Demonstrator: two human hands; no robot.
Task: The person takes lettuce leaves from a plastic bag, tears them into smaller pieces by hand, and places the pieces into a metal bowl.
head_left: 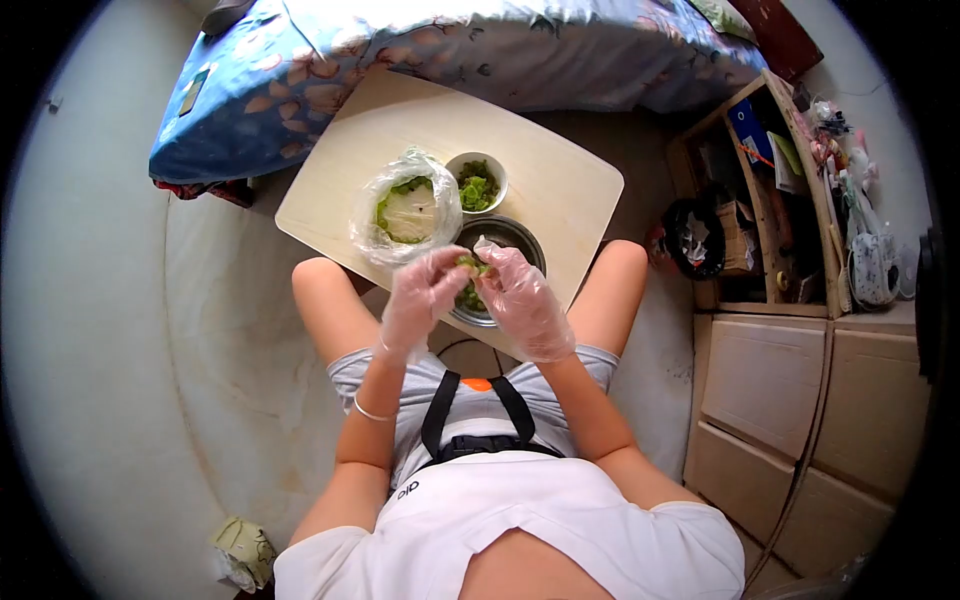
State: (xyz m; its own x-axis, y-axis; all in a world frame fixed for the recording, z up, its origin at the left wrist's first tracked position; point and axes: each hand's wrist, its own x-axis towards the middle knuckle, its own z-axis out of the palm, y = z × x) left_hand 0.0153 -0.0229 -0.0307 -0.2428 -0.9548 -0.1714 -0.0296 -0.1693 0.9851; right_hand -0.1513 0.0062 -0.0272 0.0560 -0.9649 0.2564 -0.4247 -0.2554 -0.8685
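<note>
Both my hands wear clear plastic gloves and meet over the table's near side. My left hand [418, 295] has its fingers closed on a small piece of green leaf [470, 264]. My right hand [524, 305] pinches at the same piece from the other side. Below them is a metal bowl [538, 248] with some greens [468, 298] inside, partly hidden by my hands. Just beyond stands a white bowl [504, 184] holding leafy greens [478, 187]. To its left, an opened clear plastic bag [366, 222] has green leaves [384, 215] round its inside.
The pale table [545, 150] has rounded corners and sits between my knees and a bed with a flowered blue cover [260, 110]. A phone [194, 92] lies on the bed. At right stand a wooden shelf [765, 220] and a black-rimmed bin [692, 240].
</note>
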